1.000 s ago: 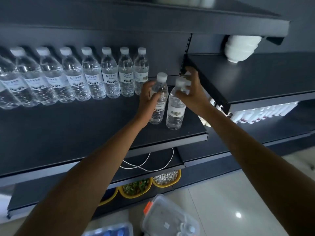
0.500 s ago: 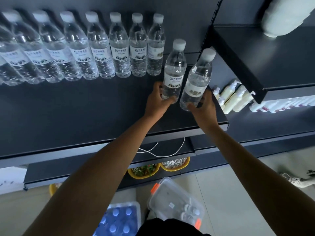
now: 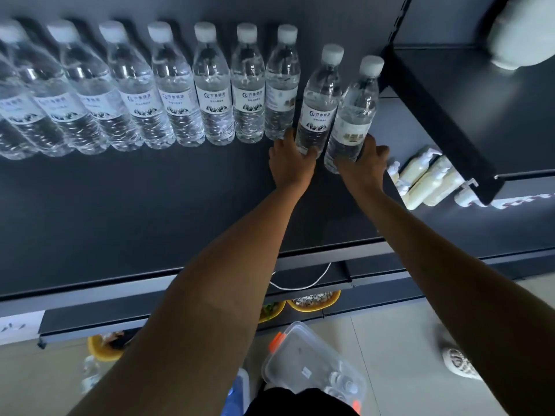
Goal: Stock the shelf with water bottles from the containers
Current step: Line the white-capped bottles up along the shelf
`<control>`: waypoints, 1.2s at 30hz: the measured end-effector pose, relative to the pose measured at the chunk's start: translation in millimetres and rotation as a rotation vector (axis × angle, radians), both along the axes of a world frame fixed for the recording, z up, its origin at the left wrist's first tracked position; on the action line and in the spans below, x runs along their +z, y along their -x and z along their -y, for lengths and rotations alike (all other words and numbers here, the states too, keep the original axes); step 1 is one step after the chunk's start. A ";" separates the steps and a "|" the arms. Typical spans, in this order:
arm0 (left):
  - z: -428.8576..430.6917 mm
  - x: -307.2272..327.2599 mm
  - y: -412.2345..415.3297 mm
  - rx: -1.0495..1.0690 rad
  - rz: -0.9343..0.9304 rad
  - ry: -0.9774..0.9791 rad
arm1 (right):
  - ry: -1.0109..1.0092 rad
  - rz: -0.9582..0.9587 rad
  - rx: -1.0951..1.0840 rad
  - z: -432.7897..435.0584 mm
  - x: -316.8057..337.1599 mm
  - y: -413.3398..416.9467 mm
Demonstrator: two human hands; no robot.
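step: seat two bottles right of bottle row (image 3: 210, 94) | left hand (image 3: 289, 163) grip closed on left bottle (image 3: 319, 100) | right hand (image 3: 365, 163) grip closed on right bottle (image 3: 356, 112) | advice: push level, bases flat on shelf (image 3: 150, 205), line up

Shop, dark shelving (image 3: 150, 205), rows of water bottles (image 3: 213, 85)

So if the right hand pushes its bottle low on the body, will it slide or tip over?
Probably slide: the right hand grips the bottle near its base, below its weight. It looks full, so fairly heavy. Being tall and narrow, it could tip if pushed higher.
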State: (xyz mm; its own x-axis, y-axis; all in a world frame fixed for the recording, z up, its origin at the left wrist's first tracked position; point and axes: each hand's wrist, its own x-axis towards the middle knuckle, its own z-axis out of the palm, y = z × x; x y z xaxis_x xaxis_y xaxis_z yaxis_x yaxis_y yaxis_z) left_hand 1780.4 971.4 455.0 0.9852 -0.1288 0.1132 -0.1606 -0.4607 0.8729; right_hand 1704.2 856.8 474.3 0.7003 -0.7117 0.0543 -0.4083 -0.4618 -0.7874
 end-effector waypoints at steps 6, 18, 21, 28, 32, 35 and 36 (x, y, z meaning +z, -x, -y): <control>11.6 -1.3 5.2 0.160 0.037 -0.068 | -0.022 -0.094 -0.071 8.1 11.5 -36.8; 17.6 -7.7 4.8 0.153 0.106 -0.115 | -0.089 0.170 0.053 33.7 11.1 -60.5; 18.9 -8.6 5.3 0.114 0.119 -0.149 | -0.082 0.139 0.045 32.4 13.0 -68.3; 19.5 -9.9 5.6 0.062 0.117 -0.134 | -0.020 0.146 0.097 40.3 10.9 -70.8; 20.5 -12.9 6.1 0.054 0.139 -0.162 | -0.025 0.217 0.158 47.1 -0.3 -67.1; 21.8 -14.0 4.1 0.035 0.130 -0.219 | -0.060 0.209 0.179 48.1 -2.8 -69.1; 21.4 -14.9 4.3 0.022 0.126 -0.240 | -0.067 0.196 0.185 47.2 -2.9 -70.4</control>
State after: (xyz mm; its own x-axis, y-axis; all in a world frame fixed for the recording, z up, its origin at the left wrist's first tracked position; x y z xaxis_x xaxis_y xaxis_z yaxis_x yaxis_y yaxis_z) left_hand 1776.1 950.0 440.1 0.9681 -0.1451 0.2043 -0.2487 -0.6568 0.7119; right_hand 1774.5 809.7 471.4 0.7998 -0.5789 0.1587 -0.1588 -0.4589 -0.8742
